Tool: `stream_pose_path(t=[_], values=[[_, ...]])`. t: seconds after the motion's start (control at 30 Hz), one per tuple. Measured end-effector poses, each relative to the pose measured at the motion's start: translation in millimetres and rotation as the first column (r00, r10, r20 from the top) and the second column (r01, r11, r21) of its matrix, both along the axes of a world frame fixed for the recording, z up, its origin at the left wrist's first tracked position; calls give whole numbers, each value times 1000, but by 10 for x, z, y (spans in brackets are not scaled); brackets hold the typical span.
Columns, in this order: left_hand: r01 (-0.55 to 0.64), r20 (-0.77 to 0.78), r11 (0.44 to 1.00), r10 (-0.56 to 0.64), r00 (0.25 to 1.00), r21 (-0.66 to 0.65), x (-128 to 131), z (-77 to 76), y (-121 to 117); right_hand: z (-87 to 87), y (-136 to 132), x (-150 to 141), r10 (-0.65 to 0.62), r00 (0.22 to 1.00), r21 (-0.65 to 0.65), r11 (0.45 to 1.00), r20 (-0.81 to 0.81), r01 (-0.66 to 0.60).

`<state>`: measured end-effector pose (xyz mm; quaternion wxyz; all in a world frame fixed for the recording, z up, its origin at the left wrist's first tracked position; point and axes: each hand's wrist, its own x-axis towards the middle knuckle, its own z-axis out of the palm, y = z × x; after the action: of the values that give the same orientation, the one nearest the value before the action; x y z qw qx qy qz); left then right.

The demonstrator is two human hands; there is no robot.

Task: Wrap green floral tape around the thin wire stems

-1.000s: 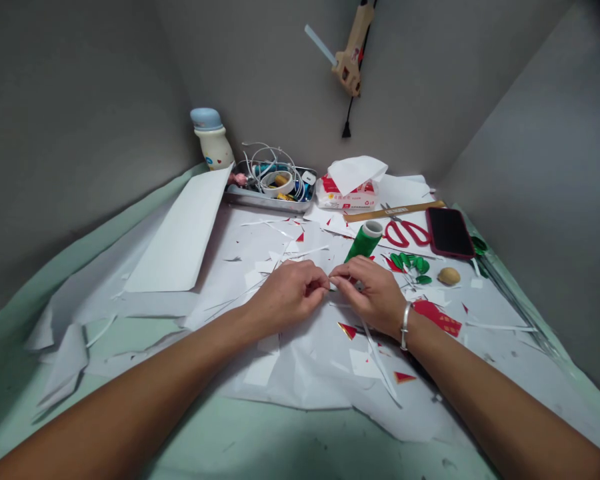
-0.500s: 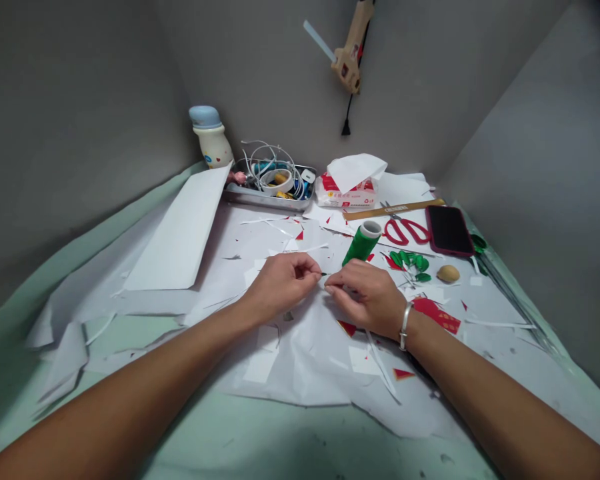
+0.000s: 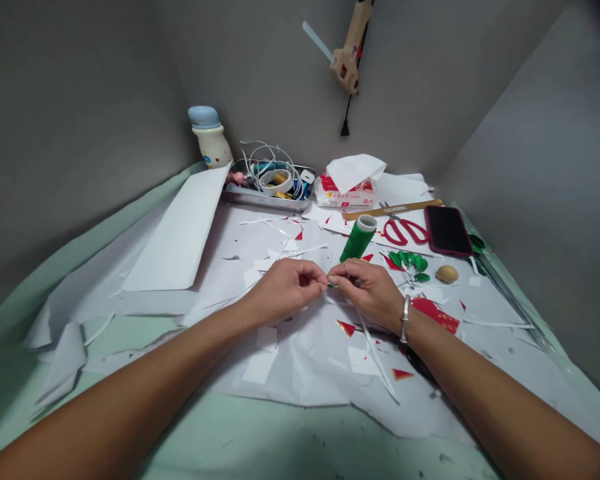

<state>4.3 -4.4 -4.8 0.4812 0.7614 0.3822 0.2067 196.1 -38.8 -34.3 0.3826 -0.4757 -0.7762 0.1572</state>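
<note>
Left hand [image 3: 293, 287]: fingers pinched on small green piece [image 3: 331, 287], mostly hidden. Green thread spool [image 3: 359, 239] stands on papered counter [image 3: 215, 437], just beyond right hand [image 3: 373, 290], fingers pinched at same piece. Green leaf shapes [image 3: 411, 262] farther right.

The grip [image 3: 329, 281] mostly hides a green piece [image 3: 333, 287].

Left hand [image 3: 293, 290], right hand [image 3: 367, 290] — fingertips pinched, nearly meeting — forearms angled inward.
</note>
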Motion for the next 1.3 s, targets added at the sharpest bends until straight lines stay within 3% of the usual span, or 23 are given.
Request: stream_pose_path(t=[0.17, 0.33, 0.57, 0.73, 0.9, 1.1, 1.3], values=[[-82, 18, 996, 83, 996, -37, 14, 40, 6, 23, -36, -34, 52, 997, 3, 999, 53, -52], [-162, -12, 987, 162, 987, 0, 14, 22, 15, 69, -82, -60, 118, 980, 110, 985, 158, -136], [-64, -60, 997, 66, 996, 34, 0, -43, 3, 73, -54, -36, 20, 995, 216, 975, 102, -42], [6, -13, 1000, -7, 1000, -28, 5, 4, -10, 47, -30, -35, -19, 1000, 98, 995, 9, 18], [-66, 38, 997, 67, 997, -41, 13, 73, 8, 26, -32, -42, 24, 999, 32, 999, 25, -25], [-179, -6, 984, 179, 984, 24, 3, 19, 30, 74, -79, -70, 95, 983, 151, 981, 159, -120], [-48, -69, 994, 56, 996, 100, -5, -45, 8, 90, -78, -53, 18, 993, 227, 973, 114, -44]])
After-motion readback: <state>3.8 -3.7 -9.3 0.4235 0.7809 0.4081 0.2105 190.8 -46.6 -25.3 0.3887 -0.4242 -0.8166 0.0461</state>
